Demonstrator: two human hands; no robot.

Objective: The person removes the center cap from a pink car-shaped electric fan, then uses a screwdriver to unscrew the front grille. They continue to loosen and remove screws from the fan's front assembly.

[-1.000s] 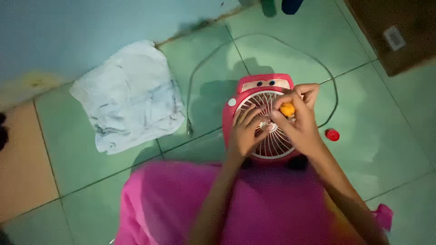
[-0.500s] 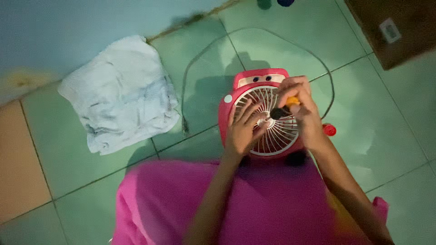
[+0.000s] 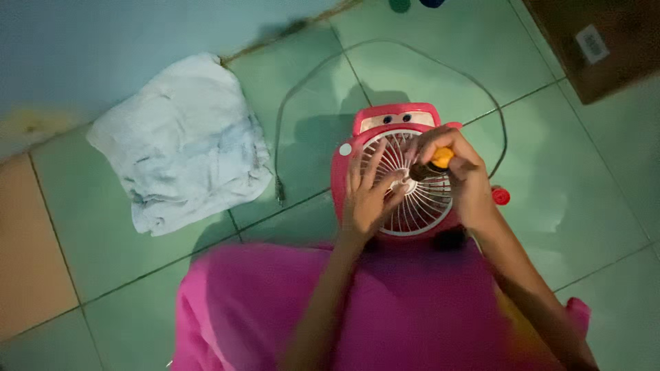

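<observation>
Right hand (image 3: 459, 180) around screwdriver (image 3: 432, 163) — left hand (image 3: 368, 196) on fan grille (image 3: 418, 206)

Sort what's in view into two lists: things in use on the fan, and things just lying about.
In use:
- pink fan, its white grille facing up
- screwdriver with an orange handle, in the right hand
- left hand, resting on the grille

Lying about:
- white cloth
- grey cord looped on the floor
- red cap
- brown box

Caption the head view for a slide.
Right hand holds an orange-handled screwdriver to a pink fan's grille; left hand steadies it.
</observation>
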